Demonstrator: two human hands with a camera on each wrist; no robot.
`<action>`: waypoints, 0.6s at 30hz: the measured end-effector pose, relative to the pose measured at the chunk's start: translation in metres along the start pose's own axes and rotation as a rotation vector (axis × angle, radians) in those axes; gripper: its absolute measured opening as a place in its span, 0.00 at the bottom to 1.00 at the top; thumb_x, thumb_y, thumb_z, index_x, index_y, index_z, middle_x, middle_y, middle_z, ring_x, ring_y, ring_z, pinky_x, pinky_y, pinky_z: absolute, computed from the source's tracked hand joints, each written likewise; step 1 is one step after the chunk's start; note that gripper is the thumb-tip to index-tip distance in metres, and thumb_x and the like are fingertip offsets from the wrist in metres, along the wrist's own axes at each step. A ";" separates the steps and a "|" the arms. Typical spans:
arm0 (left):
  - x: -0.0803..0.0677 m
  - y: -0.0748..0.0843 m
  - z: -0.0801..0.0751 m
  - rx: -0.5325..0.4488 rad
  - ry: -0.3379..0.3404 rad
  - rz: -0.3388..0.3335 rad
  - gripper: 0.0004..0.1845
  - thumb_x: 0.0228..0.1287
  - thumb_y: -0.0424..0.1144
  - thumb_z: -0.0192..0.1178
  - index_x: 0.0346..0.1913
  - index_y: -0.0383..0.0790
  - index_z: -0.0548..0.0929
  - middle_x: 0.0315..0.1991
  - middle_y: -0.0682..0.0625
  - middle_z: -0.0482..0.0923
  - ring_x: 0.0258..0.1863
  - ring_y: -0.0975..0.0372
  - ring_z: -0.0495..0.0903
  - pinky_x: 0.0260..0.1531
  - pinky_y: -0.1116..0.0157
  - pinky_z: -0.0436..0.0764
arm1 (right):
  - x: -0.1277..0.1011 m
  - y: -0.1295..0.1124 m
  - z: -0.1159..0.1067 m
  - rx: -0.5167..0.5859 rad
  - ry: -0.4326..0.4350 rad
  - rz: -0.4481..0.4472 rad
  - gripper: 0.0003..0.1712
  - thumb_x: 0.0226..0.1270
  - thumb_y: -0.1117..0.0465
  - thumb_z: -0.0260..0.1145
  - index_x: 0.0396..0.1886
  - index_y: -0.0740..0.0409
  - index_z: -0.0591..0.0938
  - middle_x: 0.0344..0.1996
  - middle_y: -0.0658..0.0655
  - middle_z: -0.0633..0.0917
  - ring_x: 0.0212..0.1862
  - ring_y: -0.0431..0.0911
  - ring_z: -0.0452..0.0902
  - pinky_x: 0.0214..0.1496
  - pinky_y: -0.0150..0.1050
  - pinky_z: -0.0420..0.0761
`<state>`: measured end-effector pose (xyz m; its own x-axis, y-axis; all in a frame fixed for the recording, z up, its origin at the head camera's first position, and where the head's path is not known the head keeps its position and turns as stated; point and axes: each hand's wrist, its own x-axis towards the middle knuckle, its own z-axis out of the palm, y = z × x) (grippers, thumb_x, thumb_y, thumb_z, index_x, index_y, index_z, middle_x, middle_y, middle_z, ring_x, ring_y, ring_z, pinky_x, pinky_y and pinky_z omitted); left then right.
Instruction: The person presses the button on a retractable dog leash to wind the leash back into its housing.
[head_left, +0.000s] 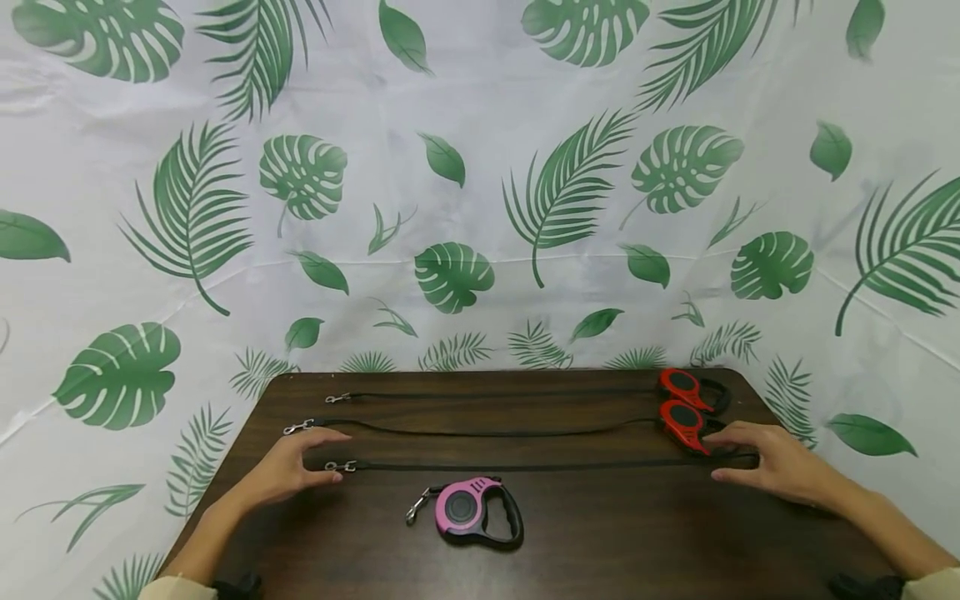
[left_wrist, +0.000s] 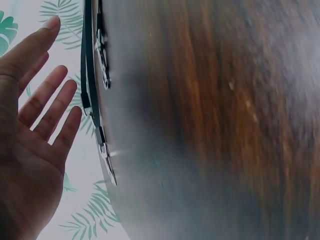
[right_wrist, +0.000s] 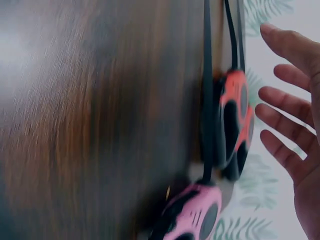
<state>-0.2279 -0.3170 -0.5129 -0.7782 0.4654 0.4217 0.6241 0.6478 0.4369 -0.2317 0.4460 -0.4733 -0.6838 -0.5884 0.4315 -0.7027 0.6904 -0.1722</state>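
Three black leash straps lie stretched across a dark wooden table [head_left: 637, 542]: back [head_left: 495, 393], middle [head_left: 487, 432], front [head_left: 525, 466]. Two red leash housings [head_left: 682, 385] [head_left: 682, 421] sit at the right ends of the back two. A pink retractable leash [head_left: 468, 507] lies coiled at the front centre. My left hand [head_left: 288, 467] hovers with straight fingers beside the front strap's metal clip [head_left: 341, 466]. My right hand [head_left: 772, 462] is spread over the front strap's right end, beside the nearer red housing. Both wrist views show bare open palms, the left hand [left_wrist: 35, 130] and the right hand [right_wrist: 295, 125].
A white cloth with green leaf print [head_left: 480, 167] hangs behind and around the table. In the left wrist view two clips [left_wrist: 103, 65] [left_wrist: 107, 165] lie near the table edge. The right wrist view shows the red housings [right_wrist: 232, 125] and a blurred pink housing [right_wrist: 192, 215].
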 end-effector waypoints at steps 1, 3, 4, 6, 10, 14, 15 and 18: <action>-0.001 -0.001 -0.001 0.006 0.003 -0.005 0.30 0.51 0.38 0.83 0.59 0.37 0.87 0.56 0.47 0.88 0.56 0.51 0.86 0.54 0.54 0.86 | -0.004 0.004 -0.002 -0.012 0.008 0.007 0.28 0.47 0.53 0.89 0.50 0.52 0.90 0.41 0.42 0.89 0.40 0.37 0.86 0.42 0.24 0.78; -0.003 -0.002 -0.002 0.020 0.015 -0.004 0.30 0.51 0.38 0.84 0.58 0.38 0.87 0.55 0.47 0.89 0.55 0.51 0.87 0.52 0.54 0.86 | -0.011 0.010 -0.006 -0.042 0.016 0.019 0.28 0.46 0.53 0.89 0.49 0.53 0.90 0.40 0.41 0.88 0.39 0.35 0.84 0.42 0.22 0.77; -0.003 -0.002 -0.003 0.028 0.020 0.000 0.30 0.50 0.39 0.84 0.58 0.37 0.87 0.55 0.47 0.89 0.54 0.50 0.87 0.52 0.53 0.86 | -0.015 0.014 -0.008 -0.060 0.020 0.026 0.28 0.46 0.53 0.89 0.49 0.52 0.90 0.38 0.39 0.87 0.37 0.33 0.82 0.41 0.22 0.75; -0.004 -0.003 -0.004 0.034 0.023 0.003 0.30 0.50 0.39 0.84 0.58 0.37 0.87 0.54 0.47 0.89 0.53 0.50 0.87 0.51 0.53 0.86 | -0.023 0.020 -0.012 -0.091 0.032 0.032 0.29 0.44 0.53 0.89 0.48 0.53 0.91 0.35 0.37 0.86 0.34 0.31 0.77 0.39 0.22 0.72; -0.005 -0.004 -0.005 0.042 0.021 0.010 0.30 0.50 0.40 0.84 0.58 0.37 0.87 0.53 0.47 0.89 0.52 0.49 0.87 0.50 0.51 0.86 | -0.037 0.029 -0.018 -0.132 0.039 0.035 0.30 0.41 0.53 0.90 0.46 0.54 0.91 0.30 0.33 0.80 0.30 0.28 0.70 0.33 0.24 0.69; -0.007 -0.005 -0.004 0.053 0.015 0.013 0.30 0.49 0.40 0.84 0.57 0.37 0.87 0.53 0.47 0.89 0.52 0.50 0.87 0.49 0.50 0.86 | -0.050 0.035 -0.021 -0.181 0.029 0.051 0.31 0.38 0.50 0.91 0.44 0.55 0.90 0.29 0.32 0.80 0.30 0.26 0.70 0.29 0.26 0.70; -0.006 -0.005 -0.003 0.054 0.013 0.013 0.30 0.49 0.40 0.84 0.57 0.37 0.87 0.53 0.47 0.89 0.52 0.50 0.87 0.49 0.49 0.86 | -0.053 0.036 -0.022 -0.191 0.022 0.065 0.30 0.38 0.50 0.91 0.42 0.54 0.90 0.28 0.32 0.79 0.29 0.26 0.70 0.28 0.27 0.69; -0.005 -0.006 -0.002 0.053 0.007 0.011 0.30 0.50 0.40 0.84 0.57 0.36 0.87 0.53 0.47 0.89 0.52 0.50 0.87 0.49 0.48 0.86 | -0.061 0.038 -0.025 -0.228 -0.004 0.141 0.28 0.39 0.47 0.90 0.40 0.52 0.90 0.26 0.32 0.77 0.28 0.27 0.67 0.26 0.31 0.69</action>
<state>-0.2275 -0.3246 -0.5163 -0.7706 0.4683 0.4322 0.6279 0.6739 0.3893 -0.2114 0.5188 -0.4843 -0.7728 -0.4811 0.4139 -0.5385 0.8422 -0.0264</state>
